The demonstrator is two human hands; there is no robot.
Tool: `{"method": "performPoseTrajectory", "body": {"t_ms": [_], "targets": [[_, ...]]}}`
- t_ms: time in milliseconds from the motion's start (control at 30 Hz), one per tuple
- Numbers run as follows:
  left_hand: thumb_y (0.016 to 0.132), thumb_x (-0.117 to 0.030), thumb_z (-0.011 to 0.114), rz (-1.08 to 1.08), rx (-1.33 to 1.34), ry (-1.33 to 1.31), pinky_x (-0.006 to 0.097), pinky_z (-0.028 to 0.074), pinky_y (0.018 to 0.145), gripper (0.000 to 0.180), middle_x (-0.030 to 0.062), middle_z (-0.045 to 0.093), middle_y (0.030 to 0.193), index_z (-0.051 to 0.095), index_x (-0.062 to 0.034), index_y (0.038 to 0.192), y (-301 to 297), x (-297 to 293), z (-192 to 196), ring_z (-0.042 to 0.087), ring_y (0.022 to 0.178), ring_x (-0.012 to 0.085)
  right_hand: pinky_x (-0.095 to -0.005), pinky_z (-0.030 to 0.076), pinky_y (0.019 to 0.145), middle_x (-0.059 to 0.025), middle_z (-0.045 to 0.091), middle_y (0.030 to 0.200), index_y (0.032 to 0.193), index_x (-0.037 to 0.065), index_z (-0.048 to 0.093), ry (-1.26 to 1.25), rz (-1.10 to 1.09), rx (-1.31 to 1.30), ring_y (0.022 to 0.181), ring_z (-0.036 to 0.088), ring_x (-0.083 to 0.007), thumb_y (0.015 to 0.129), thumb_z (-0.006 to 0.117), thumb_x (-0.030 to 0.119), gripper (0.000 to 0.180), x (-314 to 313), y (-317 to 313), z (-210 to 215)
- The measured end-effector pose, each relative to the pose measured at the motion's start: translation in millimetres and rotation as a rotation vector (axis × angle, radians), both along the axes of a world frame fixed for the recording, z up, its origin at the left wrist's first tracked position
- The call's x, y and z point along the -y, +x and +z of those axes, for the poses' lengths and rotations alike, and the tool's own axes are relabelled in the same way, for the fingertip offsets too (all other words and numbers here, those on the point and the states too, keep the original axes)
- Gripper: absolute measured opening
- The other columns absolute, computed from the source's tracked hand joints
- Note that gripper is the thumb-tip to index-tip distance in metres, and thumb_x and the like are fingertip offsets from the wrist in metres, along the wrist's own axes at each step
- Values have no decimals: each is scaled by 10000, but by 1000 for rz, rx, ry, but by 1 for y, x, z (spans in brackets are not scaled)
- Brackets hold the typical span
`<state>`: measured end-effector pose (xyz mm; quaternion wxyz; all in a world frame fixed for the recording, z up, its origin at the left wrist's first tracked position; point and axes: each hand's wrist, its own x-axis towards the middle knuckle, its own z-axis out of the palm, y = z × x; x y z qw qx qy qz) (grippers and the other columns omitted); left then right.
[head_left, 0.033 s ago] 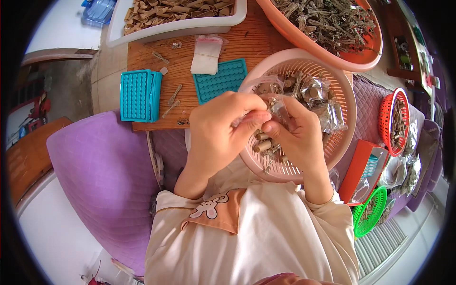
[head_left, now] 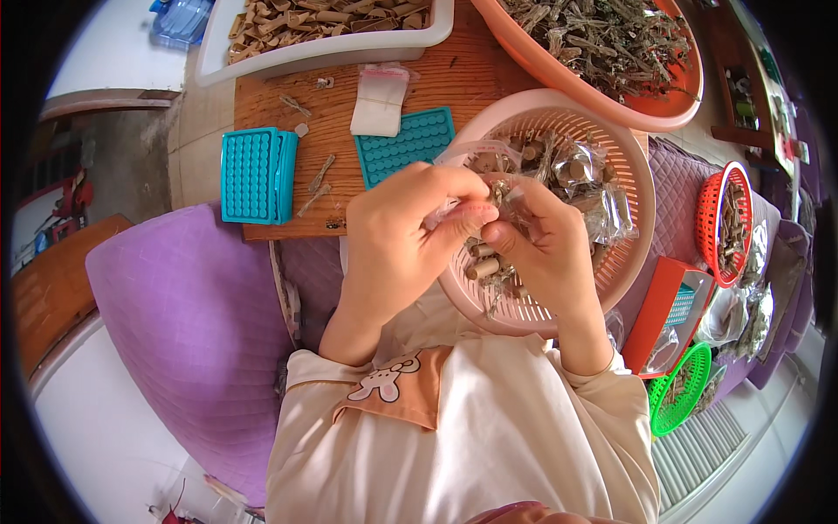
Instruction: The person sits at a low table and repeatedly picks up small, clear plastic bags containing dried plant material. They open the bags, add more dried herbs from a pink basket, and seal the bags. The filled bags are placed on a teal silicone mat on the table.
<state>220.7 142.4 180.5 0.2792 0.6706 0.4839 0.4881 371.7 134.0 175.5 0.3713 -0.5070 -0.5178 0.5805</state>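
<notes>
Both my hands meet over the left side of a pink slotted basket (head_left: 643,201), fingertips almost touching. My left hand (head_left: 406,218) has its thumb and fingers pinched on a clear plastic bag (head_left: 489,155). Against the same bag, the fingers of my right hand (head_left: 550,249) are closed. A small tuft of dried plant (head_left: 499,189) shows between the hands; whether it is inside the bag I cannot tell. In the basket lie dried sprigs, short tan rolls (head_left: 483,268) and filled clear packets (head_left: 611,214).
On the wooden table (head_left: 327,105) are a teal ridged tray (head_left: 384,163), a stack of teal trays (head_left: 253,177) and white bags (head_left: 379,103). Behind stand a white bin (head_left: 349,44) of tan pieces and an orange basin (head_left: 681,96) of dried sprigs. Red (head_left: 709,218) and green baskets (head_left: 659,406) sit right.
</notes>
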Motion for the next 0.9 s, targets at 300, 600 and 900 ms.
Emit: {"method": "performPoseTrajectory", "body": {"t_ms": [300, 600, 900], "targets": [[668, -136, 712, -128, -31, -124, 222, 395, 464, 166, 34, 559, 637, 589, -34, 712, -2, -2, -1, 523, 537, 120, -241, 442, 649, -87, 588, 868, 1165, -59, 421, 21, 244, -125, 761, 521, -90, 847, 551, 282, 484, -3, 12, -12], [690, -189, 693, -189, 11, -158, 223, 401, 478, 176, 39, 565, 669, 620, -43, 757, -5, -1, 0, 525, 546, 120, -199, 409, 677, -5, 547, 874, 1146, -44, 461, -174, 374, -367, 787, 467, -50, 843, 517, 411, 550, -10, 16, -14], [675, -131, 702, -96, -84, -22, 218, 411, 474, 159, 39, 566, 768, 644, -48, 798, -1, 0, 5, 520, 555, 116, -236, 432, 684, -50, 606, 866, 1108, -46, 518, -244, 188, -268, 786, 538, -111, 905, 452, 246, 361, -9, 11, -7]]}}
